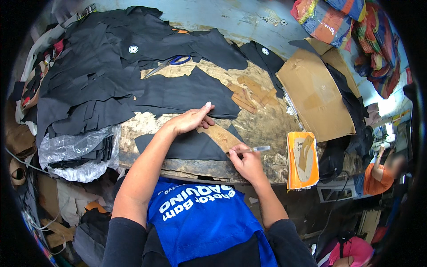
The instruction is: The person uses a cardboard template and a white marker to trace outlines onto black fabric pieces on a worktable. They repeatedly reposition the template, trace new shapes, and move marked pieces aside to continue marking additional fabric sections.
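My left hand (192, 119) lies flat, fingers spread, pressing the upper end of a curved brown cardboard pattern (221, 137) onto a piece of black fabric (187, 147) on the worn wooden table (262, 127). My right hand (247, 161) grips a silver-tipped marking pen (260, 149) at the pattern's lower edge, its tip pointing right. The fabric piece lies near the table's front edge.
Several black fabric pieces (102, 75) cover the left and back of the table, with blue-handled scissors (171, 62) and round metal weights (133, 49) on them. Loose cardboard patterns (249, 91), a large cardboard sheet (313, 95), an orange folder (302, 160), a plastic bag of cuts (75, 153). Another person (378, 171) works at right.
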Demonstrator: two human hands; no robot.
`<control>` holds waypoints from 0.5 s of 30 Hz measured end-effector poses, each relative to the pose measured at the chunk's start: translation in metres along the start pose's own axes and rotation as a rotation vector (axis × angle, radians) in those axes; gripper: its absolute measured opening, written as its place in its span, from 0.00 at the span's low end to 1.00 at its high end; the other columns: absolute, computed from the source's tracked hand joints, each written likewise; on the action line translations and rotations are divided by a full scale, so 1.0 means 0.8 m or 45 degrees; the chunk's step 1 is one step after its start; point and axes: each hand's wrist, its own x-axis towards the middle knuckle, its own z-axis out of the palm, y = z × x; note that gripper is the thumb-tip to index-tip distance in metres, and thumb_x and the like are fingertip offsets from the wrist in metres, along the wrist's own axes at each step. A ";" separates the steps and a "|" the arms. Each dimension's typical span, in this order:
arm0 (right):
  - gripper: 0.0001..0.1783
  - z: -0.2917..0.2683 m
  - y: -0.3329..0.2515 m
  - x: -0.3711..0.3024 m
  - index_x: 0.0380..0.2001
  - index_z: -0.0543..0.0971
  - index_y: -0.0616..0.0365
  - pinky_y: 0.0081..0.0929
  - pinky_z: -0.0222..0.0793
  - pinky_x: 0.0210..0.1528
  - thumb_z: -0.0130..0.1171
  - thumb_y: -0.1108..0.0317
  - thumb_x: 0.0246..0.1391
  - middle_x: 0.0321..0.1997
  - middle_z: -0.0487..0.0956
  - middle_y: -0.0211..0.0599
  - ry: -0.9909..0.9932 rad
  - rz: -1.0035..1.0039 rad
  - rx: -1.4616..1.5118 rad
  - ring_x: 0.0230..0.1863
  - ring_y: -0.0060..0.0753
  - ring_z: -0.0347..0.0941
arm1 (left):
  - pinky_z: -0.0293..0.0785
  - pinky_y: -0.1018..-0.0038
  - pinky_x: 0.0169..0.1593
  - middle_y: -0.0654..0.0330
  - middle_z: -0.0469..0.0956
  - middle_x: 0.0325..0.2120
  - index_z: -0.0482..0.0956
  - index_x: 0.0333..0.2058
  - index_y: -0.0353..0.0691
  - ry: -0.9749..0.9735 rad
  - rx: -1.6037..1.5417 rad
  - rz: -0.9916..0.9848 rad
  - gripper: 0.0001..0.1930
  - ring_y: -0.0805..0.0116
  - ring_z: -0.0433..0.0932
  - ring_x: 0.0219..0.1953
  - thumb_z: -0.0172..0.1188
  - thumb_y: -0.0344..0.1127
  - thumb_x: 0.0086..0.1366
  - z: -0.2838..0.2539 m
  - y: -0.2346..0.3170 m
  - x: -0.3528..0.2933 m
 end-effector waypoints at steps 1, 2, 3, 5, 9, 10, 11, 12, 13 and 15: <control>0.09 -0.001 0.004 -0.008 0.28 0.78 0.64 0.31 0.72 0.32 0.59 0.68 0.49 0.27 0.80 0.47 0.004 0.078 0.063 0.29 0.44 0.78 | 0.67 0.73 0.52 0.51 0.76 0.46 0.56 0.63 0.37 0.012 0.015 0.006 0.41 0.67 0.75 0.44 0.25 0.67 0.66 0.001 0.000 0.000; 0.08 -0.001 0.007 -0.014 0.28 0.78 0.65 0.31 0.72 0.33 0.59 0.69 0.49 0.27 0.80 0.46 0.028 0.043 0.090 0.29 0.43 0.79 | 0.67 0.72 0.53 0.51 0.76 0.46 0.57 0.63 0.37 0.014 0.040 0.016 0.40 0.65 0.74 0.45 0.25 0.66 0.67 0.003 -0.001 -0.001; 0.08 -0.001 0.010 -0.019 0.28 0.78 0.65 0.31 0.73 0.34 0.59 0.69 0.49 0.28 0.80 0.46 0.061 0.020 0.129 0.30 0.43 0.79 | 0.66 0.72 0.54 0.51 0.76 0.46 0.58 0.62 0.36 0.016 0.066 0.026 0.40 0.63 0.74 0.46 0.26 0.65 0.67 0.006 -0.001 -0.002; 0.07 -0.002 0.016 -0.023 0.28 0.78 0.65 0.30 0.73 0.35 0.59 0.71 0.50 0.28 0.81 0.46 0.088 -0.007 0.186 0.30 0.41 0.79 | 0.65 0.70 0.56 0.52 0.74 0.49 0.61 0.61 0.37 0.019 0.275 0.076 0.37 0.60 0.73 0.49 0.27 0.63 0.68 0.011 -0.003 -0.003; 0.06 -0.003 0.025 -0.021 0.28 0.77 0.66 0.28 0.73 0.36 0.59 0.73 0.50 0.29 0.81 0.45 0.062 0.002 0.249 0.31 0.38 0.80 | 0.60 0.67 0.59 0.52 0.73 0.51 0.73 0.51 0.38 0.198 0.676 0.349 0.29 0.54 0.69 0.54 0.32 0.55 0.70 0.030 -0.008 -0.011; 0.06 -0.003 0.026 -0.021 0.28 0.77 0.66 0.28 0.74 0.36 0.59 0.73 0.50 0.29 0.81 0.45 0.055 0.015 0.262 0.31 0.38 0.80 | 0.60 0.66 0.60 0.51 0.73 0.50 0.75 0.50 0.39 0.190 0.681 0.349 0.27 0.54 0.69 0.54 0.34 0.53 0.70 0.034 -0.008 -0.013; 0.06 -0.002 0.028 -0.021 0.28 0.77 0.66 0.27 0.73 0.36 0.59 0.73 0.50 0.29 0.81 0.44 0.066 0.006 0.270 0.31 0.37 0.80 | 0.61 0.66 0.59 0.51 0.74 0.49 0.76 0.49 0.39 0.216 0.724 0.363 0.26 0.54 0.69 0.53 0.38 0.52 0.69 0.038 -0.007 -0.016; 0.06 -0.001 0.029 -0.021 0.28 0.77 0.67 0.27 0.73 0.35 0.59 0.73 0.50 0.29 0.81 0.44 0.077 -0.002 0.278 0.31 0.37 0.80 | 0.62 0.65 0.58 0.51 0.74 0.48 0.77 0.47 0.40 0.232 0.765 0.358 0.24 0.54 0.69 0.52 0.41 0.52 0.68 0.043 -0.007 -0.019; 0.06 0.001 0.030 -0.021 0.28 0.77 0.67 0.27 0.73 0.35 0.59 0.72 0.51 0.29 0.81 0.44 0.100 -0.026 0.307 0.30 0.36 0.80 | 0.63 0.65 0.57 0.51 0.74 0.47 0.78 0.46 0.40 0.252 0.805 0.364 0.23 0.54 0.69 0.52 0.44 0.51 0.67 0.049 -0.006 -0.023; 0.07 0.003 0.031 -0.022 0.27 0.77 0.66 0.27 0.73 0.33 0.59 0.72 0.51 0.27 0.81 0.44 0.102 0.025 0.324 0.29 0.35 0.79 | 0.65 0.64 0.56 0.52 0.75 0.46 0.79 0.44 0.41 0.342 0.987 0.389 0.21 0.53 0.70 0.51 0.50 0.52 0.64 0.064 -0.003 -0.030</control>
